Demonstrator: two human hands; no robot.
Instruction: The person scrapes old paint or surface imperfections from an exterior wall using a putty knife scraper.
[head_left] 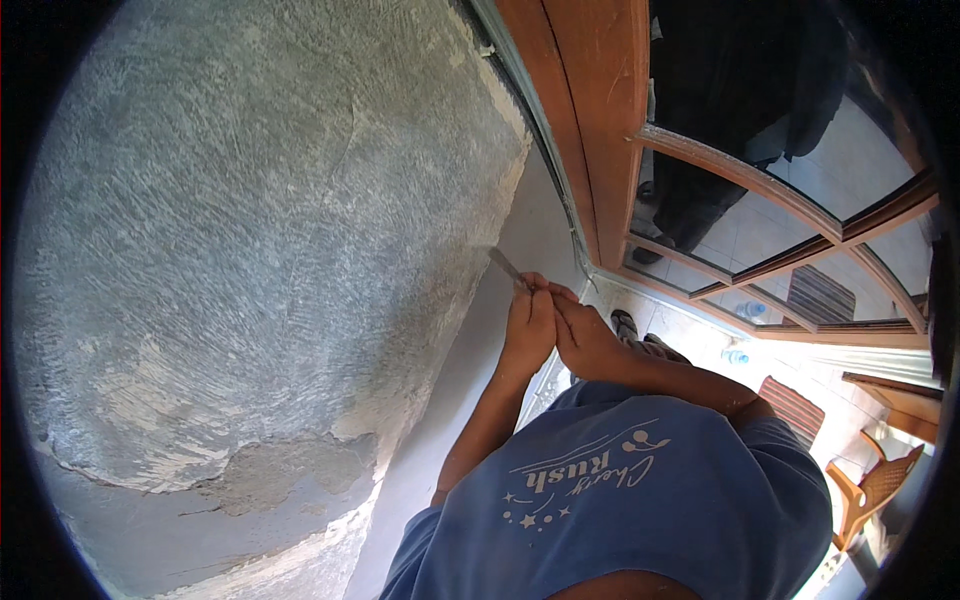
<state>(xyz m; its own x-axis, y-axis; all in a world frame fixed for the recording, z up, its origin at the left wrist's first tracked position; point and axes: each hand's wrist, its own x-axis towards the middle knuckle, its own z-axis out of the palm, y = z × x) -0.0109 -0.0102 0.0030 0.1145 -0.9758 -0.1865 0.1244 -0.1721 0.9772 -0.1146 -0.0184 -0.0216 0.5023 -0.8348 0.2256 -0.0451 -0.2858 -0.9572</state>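
My left hand [530,326] and my right hand [586,338] are close together, fingers wrapped round the handle of a narrow scraper [508,267]. Its flat metal blade points up and left, with the tip at the edge of the roughened grey wall [280,220]. Scratch marks cover that wall, and a pale, ragged strip runs down its right side. Most of the handle is hidden inside my fingers. A smoother grey band of wall [470,350] lies just below the blade.
To the right stands a brown wooden door frame [585,130] with glass panes. On the light tiled floor are a striped mat [792,408], a plastic bottle [736,356] and a brown chair [876,482]. A patch of broken plaster [290,472] shows low on the wall.
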